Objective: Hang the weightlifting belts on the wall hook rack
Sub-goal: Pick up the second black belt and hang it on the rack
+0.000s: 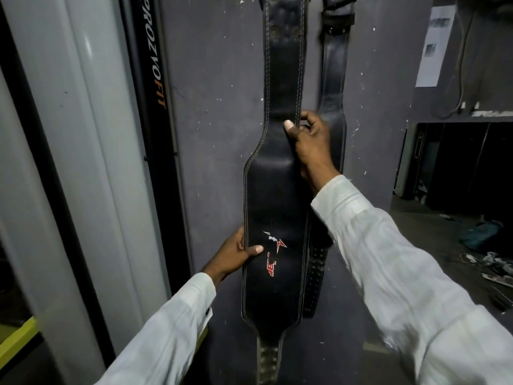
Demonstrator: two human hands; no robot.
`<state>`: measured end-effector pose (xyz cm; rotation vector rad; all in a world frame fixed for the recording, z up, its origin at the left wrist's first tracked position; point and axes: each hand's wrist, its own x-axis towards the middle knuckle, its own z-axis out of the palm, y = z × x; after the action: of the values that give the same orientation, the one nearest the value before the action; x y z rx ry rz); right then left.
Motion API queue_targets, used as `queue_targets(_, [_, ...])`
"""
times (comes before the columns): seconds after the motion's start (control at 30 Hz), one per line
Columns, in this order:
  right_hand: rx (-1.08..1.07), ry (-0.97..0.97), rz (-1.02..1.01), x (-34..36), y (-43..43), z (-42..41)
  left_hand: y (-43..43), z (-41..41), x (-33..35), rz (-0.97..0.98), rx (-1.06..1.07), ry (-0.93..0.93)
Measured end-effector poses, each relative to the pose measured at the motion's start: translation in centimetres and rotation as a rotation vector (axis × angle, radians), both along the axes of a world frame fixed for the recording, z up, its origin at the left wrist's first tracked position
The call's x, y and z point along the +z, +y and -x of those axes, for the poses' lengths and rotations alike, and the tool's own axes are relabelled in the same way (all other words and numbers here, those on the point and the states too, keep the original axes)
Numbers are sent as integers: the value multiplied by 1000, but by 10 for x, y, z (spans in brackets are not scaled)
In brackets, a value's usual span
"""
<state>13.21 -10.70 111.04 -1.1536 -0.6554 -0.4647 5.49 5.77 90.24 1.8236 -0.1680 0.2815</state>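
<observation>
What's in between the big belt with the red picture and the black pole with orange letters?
In the head view, only bare grey wall lies between the big belt and the black pole. Lower down, the left hand grips the belt's edge.

Left of front belt (277, 190): bare wall (216, 120), open
Right: second belt (333, 79) crowds (edges overlapping)
Far left: machine frame (83, 134) blocks

Both hands (236, 252) (311, 143) grip the hanging black belt (274, 195).
</observation>
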Motion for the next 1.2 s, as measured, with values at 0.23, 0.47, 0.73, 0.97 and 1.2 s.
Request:
queue_targets(0.23, [109, 13, 40, -1, -6, 13, -15, 0, 79, 211, 27, -145])
queue_targets(0.47, [257, 135, 188, -51, -3, 26, -39, -19, 225, 160, 194, -581])
queue_targets(0.73, [142, 75, 335, 16, -34, 22, -48, -30, 176, 59, 74, -422])
queue_targets(0.97, [25, 15, 440, -2, -20, 5, -28, -42, 206, 175, 255, -374])
queue_targets(1.2, [-48, -67, 519, -3, -1, 1, -12, -62, 225, 342, 249, -424])
